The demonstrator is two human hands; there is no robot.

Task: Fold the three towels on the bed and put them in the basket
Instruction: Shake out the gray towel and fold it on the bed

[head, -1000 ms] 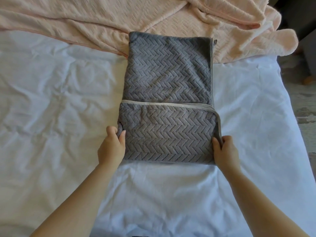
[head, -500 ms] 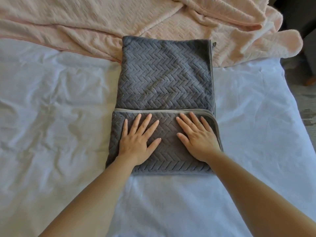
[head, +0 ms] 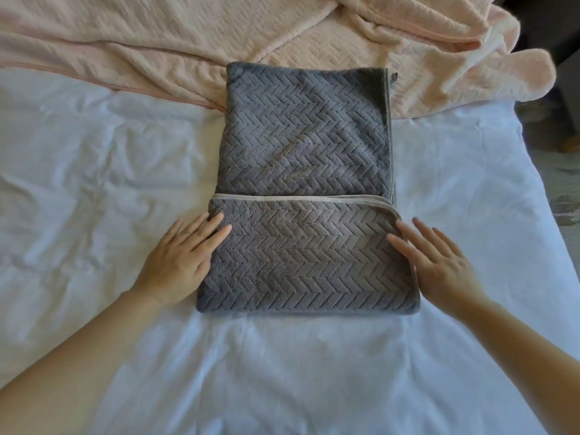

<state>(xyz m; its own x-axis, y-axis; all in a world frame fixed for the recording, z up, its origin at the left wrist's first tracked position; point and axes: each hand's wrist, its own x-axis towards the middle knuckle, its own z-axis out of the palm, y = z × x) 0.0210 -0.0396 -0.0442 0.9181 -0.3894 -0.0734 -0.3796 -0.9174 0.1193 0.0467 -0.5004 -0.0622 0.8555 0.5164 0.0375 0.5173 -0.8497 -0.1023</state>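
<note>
While both bare hands lie flat against its near half, the dark grey plush towel with a raised herringbone weave (head: 306, 146) sits partly folded on the rumpled white bed sheet (head: 94, 183). Its near end is turned up over itself, so a flap covers the near third or so. The flap's pale grey trim (head: 298, 197) runs straight across the towel from side to side and curves down at the right corner. At the towel's left edge the left hand (head: 183, 262) is released, fingers straight and close together. Its fingertips (head: 219, 229) rest on the flap's left border, while the palm sits on the sheet just beside the towel. At the towel's right edge the right hand (head: 439, 265) is likewise slack and grips nothing. Its fingers (head: 405, 243) are spread and straight, the tips touching the flap's rounded right side; the hand is a little blurred, and I cannot tell whether its palm touches the sheet. Beyond the towel lies a rumpled peach-pink plush cloth with the same raised weave (head: 188, 42), and the towel's far edge overlaps it. Whether that cloth is one piece or more I cannot tell. A small grey tab (head: 393, 77) pokes out at the towel's far right corner. Well to the right of the towel, a strip of mottled floor (head: 565, 202) shows.
</note>
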